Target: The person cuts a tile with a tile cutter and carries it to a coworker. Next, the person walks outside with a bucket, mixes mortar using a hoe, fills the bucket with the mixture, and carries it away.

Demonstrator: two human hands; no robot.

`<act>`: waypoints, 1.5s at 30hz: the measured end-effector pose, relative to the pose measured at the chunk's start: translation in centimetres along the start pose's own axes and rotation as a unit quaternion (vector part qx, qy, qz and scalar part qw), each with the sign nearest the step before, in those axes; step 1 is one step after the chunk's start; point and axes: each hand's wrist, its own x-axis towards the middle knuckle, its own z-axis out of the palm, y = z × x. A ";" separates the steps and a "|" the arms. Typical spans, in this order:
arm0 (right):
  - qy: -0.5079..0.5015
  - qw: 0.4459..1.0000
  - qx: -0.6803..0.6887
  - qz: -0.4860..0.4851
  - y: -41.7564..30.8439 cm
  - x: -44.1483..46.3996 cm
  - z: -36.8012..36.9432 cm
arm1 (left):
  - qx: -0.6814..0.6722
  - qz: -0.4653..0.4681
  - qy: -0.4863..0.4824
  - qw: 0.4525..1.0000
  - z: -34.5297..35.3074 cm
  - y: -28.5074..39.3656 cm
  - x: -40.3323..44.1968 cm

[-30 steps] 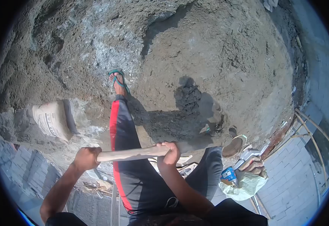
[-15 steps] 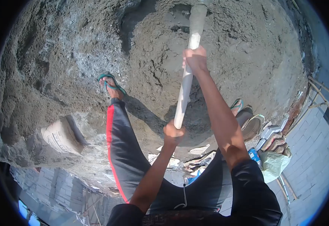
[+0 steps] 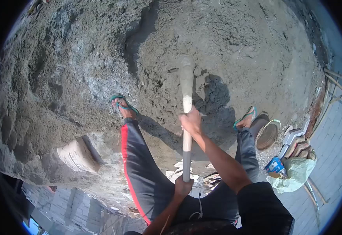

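A hoe [image 3: 187, 140] with a pale wooden handle runs up the middle of the view, its thick far end caked in grey mortar. Its blade is hidden in the wet mortar [image 3: 233, 47]. Near my body, my left hand [image 3: 183, 187] is closed around the butt of the handle. My right hand [image 3: 191, 120] grips it farther up, just below the mortar-coated part. Both my feet, in green flip-flops, stand wide apart on the mix, one on each side of the hoe.
A filled sack [image 3: 78, 155] lies at the left. By my right foot are a round bucket [image 3: 268, 135], a pale green plastic bag [image 3: 294, 174] and a blue packet [image 3: 275, 166]. Wooden poles [image 3: 337, 88] lie at the right edge, over grey paving [image 3: 331, 156].
Both hands have drawn the hoe back toward my body, and its far end has come down from the top of the view. The handle now stands more upright in the picture.
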 end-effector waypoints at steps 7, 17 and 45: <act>0.118 0.988 -0.019 -0.100 -9.0 10.3 -1.7 | -0.094 0.105 -0.063 0.988 -1.7 10.3 15.3; 0.136 0.979 0.140 0.055 8.0 -4.1 -4.9 | 0.158 0.065 -0.030 0.985 0.1 -5.5 3.1; -0.006 0.687 0.672 0.278 3.3 -21.3 5.1 | 0.584 0.133 0.029 0.800 -28.0 8.0 -13.0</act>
